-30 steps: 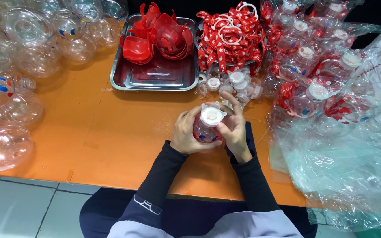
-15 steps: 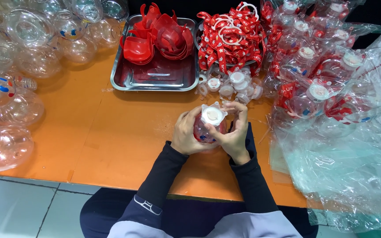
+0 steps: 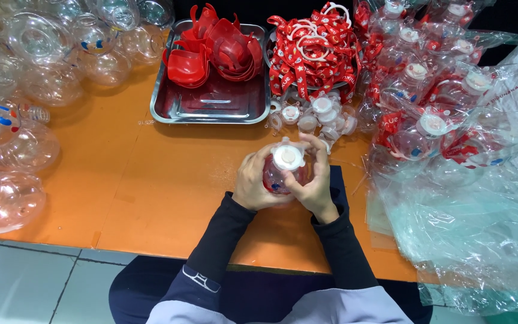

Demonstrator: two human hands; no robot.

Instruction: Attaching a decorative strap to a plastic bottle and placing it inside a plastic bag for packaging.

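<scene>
Two bare hands, the left hand (image 3: pixel 254 183) and the right hand (image 3: pixel 313 180), emerge from close-fitting black long sleeves (image 3: pixel 223 231) of a smooth stretch fabric that end at the wrists. Below the sleeves, nearest the camera, lies a pale grey outer garment (image 3: pixel 307 309) with a dark navy shoulder panel (image 3: pixel 196 282) bearing a small white outlined emblem. Beneath the near edge of the orange tabletop (image 3: pixel 151 198), dark trousers (image 3: pixel 151 288) cover the lap.

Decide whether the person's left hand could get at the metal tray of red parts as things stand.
Probably yes. The left hand now grips the bottle, but bare orange table lies between it and the tray; nothing blocks the way.
</scene>
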